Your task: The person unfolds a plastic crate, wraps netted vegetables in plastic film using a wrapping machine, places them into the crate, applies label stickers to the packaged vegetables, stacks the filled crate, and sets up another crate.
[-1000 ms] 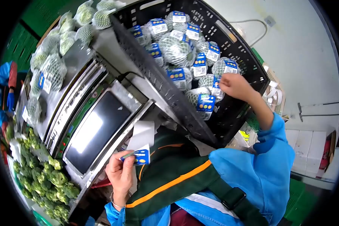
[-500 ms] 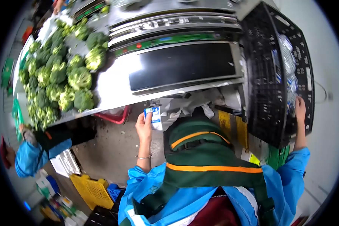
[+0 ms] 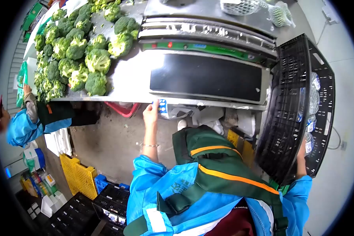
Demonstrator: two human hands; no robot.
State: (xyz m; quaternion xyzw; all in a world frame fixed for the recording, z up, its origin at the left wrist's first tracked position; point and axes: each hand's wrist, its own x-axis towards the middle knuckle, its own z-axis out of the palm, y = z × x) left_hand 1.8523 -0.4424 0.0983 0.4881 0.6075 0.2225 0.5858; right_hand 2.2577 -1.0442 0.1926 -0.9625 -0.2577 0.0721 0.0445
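Observation:
My left hand (image 3: 150,114) pinches a blue-and-white label (image 3: 162,106) just below the front edge of the steel table (image 3: 122,78). On the right, my right hand (image 3: 301,151) reaches inside the black crate (image 3: 285,106); the crate wall partly covers its fingers, so what it holds cannot be made out. Netted packs with blue-and-white labels (image 3: 310,125) lie in the crate beside that hand. Between the two hands is the wrapping machine's dark flat plate (image 3: 206,76).
Loose broccoli (image 3: 76,49) is heaped on the table's left part. Netted broccoli (image 3: 240,6) lies behind the machine. A co-worker (image 3: 23,124) stands at the far left. Below are a red basket (image 3: 124,109), a yellow pallet (image 3: 78,177) and black crates (image 3: 72,216).
The view has swung left from the crate to the table. My left hand still holds the label, now up near the table edge. My right hand is lower in the crate and more hidden.

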